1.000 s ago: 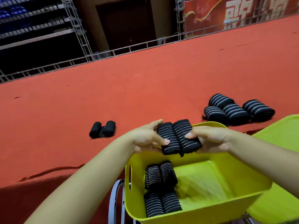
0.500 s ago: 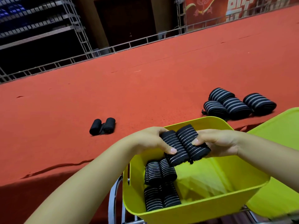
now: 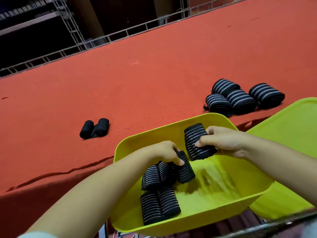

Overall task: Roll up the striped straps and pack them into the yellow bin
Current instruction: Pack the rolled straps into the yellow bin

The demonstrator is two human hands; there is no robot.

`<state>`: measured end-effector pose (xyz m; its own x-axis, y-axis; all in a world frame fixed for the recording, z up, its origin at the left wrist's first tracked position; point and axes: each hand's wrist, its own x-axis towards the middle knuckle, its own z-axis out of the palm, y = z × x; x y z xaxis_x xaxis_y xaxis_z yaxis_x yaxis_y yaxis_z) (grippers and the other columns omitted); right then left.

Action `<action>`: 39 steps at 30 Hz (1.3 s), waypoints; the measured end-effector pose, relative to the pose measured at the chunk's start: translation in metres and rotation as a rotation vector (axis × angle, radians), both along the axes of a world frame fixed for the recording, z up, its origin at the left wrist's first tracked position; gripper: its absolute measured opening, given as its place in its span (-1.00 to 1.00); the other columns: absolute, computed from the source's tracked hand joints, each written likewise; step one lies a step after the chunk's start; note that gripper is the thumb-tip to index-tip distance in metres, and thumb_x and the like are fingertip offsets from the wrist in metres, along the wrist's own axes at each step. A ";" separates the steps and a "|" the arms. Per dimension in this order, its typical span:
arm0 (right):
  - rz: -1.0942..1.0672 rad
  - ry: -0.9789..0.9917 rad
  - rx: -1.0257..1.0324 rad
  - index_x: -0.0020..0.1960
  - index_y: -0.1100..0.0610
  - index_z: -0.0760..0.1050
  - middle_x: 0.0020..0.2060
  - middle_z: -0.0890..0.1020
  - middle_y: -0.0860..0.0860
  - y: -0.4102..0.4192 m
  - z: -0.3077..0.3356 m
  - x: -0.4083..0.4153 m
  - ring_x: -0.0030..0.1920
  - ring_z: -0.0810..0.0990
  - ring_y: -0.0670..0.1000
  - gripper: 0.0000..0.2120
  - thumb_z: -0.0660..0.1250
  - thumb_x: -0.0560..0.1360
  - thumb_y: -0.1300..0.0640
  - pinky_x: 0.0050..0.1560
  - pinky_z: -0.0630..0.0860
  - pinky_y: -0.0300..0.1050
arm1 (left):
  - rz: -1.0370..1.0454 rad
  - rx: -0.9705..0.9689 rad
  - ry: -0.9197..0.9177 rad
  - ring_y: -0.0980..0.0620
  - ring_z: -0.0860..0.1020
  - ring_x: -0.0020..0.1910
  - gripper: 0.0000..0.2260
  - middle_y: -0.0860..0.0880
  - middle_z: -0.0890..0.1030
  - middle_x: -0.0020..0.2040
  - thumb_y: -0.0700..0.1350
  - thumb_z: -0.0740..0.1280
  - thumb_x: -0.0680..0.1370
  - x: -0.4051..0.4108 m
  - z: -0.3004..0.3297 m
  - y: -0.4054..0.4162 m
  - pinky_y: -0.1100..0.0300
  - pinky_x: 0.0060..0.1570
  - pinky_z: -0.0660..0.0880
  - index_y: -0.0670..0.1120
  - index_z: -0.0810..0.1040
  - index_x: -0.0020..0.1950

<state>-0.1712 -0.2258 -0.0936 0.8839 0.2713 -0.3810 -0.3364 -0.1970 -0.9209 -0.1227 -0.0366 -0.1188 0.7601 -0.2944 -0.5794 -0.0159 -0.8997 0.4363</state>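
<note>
Two hands work inside the yellow bin [image 3: 253, 191], each closed on one rolled striped strap. The right hand [image 3: 224, 143] pinches its roll [image 3: 197, 143] between thumb and fingers and holds it clear of the bin floor, near the far wall at about 1 o'clock from the bin's middle. The left hand [image 3: 167, 152] presses its fingertips on the upper end of a second roll [image 3: 185, 169], which leans tilted against the packed rolls just to its left, its lower end down in the bin.

Beside that leaning roll, at the bin's 9 o'clock side, a pair of rolled straps [image 3: 157, 176] lies side by side, touching. Another pair [image 3: 159, 203] lies just nearer, at about 7 o'clock, against the near wall.

Outside the bin, on the red carpeted table [image 3: 137, 86], four larger striped rolls [image 3: 240, 97] sit clustered at 1 o'clock, touching one another. Two small dark rolls [image 3: 94, 128] lie together at 10 o'clock, well apart from the bin. A yellow-green lid [image 3: 283, 131] lies at 3 o'clock, partly under the bin's right edge. Metal truss framing [image 3: 72, 26] runs along the table's far edge.
</note>
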 end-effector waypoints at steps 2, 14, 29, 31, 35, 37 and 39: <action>-0.022 -0.007 0.018 -0.13 0.16 0.41 -0.28 0.56 0.08 -0.001 0.000 0.000 -0.36 0.56 -0.05 -0.89 0.33 0.48 0.31 -0.45 0.44 -0.28 | -0.056 0.087 -0.036 -0.08 0.53 0.18 -0.58 -0.09 0.57 0.21 -0.03 0.44 0.50 0.006 -0.014 -0.007 0.09 0.16 0.47 -0.12 0.49 0.31; 0.000 0.013 0.090 -0.24 0.15 0.43 -0.28 0.55 0.10 -0.003 -0.003 0.003 -0.28 0.54 0.01 -0.84 0.32 0.48 0.30 -0.36 0.45 -0.23 | -0.240 0.147 -0.103 -0.01 0.46 0.06 -0.69 -0.01 0.46 0.05 -0.08 0.35 0.57 0.024 -0.056 -0.016 0.19 0.08 0.37 -0.09 0.48 0.29; 0.001 0.047 0.113 -0.21 0.14 0.46 -0.29 0.60 0.07 -0.002 -0.007 0.003 -0.30 0.58 -0.03 -0.88 0.34 0.47 0.28 -0.31 0.46 -0.21 | -0.454 0.438 -0.567 -0.15 0.49 0.14 -0.76 -0.12 0.49 0.17 -0.21 0.20 0.58 -0.013 -0.053 -0.024 0.07 0.01 0.43 -0.13 0.46 0.24; 0.008 0.046 0.104 -0.24 0.13 0.48 -0.29 0.61 0.07 -0.003 -0.008 0.003 -0.29 0.58 -0.02 -0.87 0.38 0.44 0.26 -0.25 0.46 -0.19 | -0.612 0.376 -0.654 -0.14 0.46 0.16 -0.78 -0.11 0.50 0.19 -0.13 0.22 0.57 -0.016 -0.052 -0.025 0.08 -0.01 0.40 -0.10 0.48 0.20; 0.002 0.048 0.102 -0.27 0.14 0.49 -0.31 0.61 0.07 -0.005 -0.009 0.002 -0.34 0.58 -0.05 -0.85 0.36 0.45 0.27 -0.33 0.46 -0.23 | -0.946 0.458 -0.554 -0.11 0.38 0.19 -0.61 -0.07 0.49 0.16 0.18 0.30 0.53 -0.020 -0.055 -0.023 -0.01 0.20 0.35 -0.07 0.51 0.21; 0.005 0.046 0.104 -0.26 0.16 0.49 -0.32 0.61 0.08 -0.006 -0.010 0.001 -0.35 0.58 -0.05 -0.85 0.32 0.48 0.29 -0.37 0.45 -0.25 | -0.996 0.558 -0.584 -0.12 0.38 0.20 -0.63 -0.07 0.48 0.16 0.13 0.31 0.55 -0.022 -0.057 -0.023 -0.01 0.19 0.36 -0.07 0.49 0.23; 0.008 0.042 0.091 -0.24 0.16 0.50 -0.31 0.61 0.08 -0.007 -0.011 0.001 -0.34 0.58 -0.03 -0.89 0.37 0.44 0.26 -0.36 0.44 -0.25 | -0.947 0.589 -0.589 -0.13 0.37 0.23 -0.65 -0.10 0.45 0.23 0.07 0.29 0.57 -0.021 -0.058 -0.022 0.03 0.12 0.35 -0.09 0.46 0.28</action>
<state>-0.1707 -0.2324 -0.1048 0.8652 0.3134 -0.3914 -0.3740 -0.1165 -0.9201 -0.1439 -0.0582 -0.1772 0.5801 -0.6769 -0.4530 -0.8145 -0.4848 -0.3186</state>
